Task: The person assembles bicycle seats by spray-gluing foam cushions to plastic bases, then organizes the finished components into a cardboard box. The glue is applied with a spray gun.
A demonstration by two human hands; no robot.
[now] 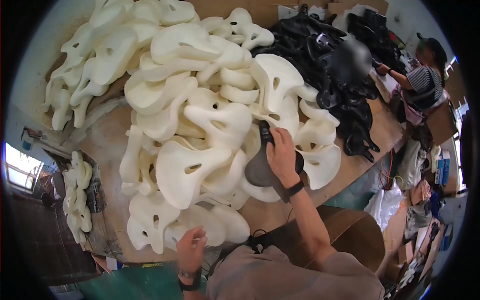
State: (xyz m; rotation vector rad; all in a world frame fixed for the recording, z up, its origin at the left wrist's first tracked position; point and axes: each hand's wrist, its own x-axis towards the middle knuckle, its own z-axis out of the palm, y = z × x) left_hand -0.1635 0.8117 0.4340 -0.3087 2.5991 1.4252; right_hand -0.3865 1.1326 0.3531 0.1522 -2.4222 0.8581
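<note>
My right hand [283, 157] is closed over the middle of a dark saddle-shaped piece [260, 170], with its narrow black nose pointing away and its broad rounded end toward me. The dark piece lies against a pile of cream foam saddle pads [192, 167], many with a slot through the middle. My left hand [191, 244] holds nothing; its fingers are apart and slightly bent. It hovers by the near edge of the pile, close to a cream pad [150, 220] that has a slot and a small hole.
Glossy black saddle-shaped parts [357, 120] are heaped at the far right of the brown table [107, 165]. A co-worker [425, 82] in a striped top sits beyond them. Below my right arm stands a curved brown cardboard piece [350, 235]. A white plastic bag [385, 205] lies to the right.
</note>
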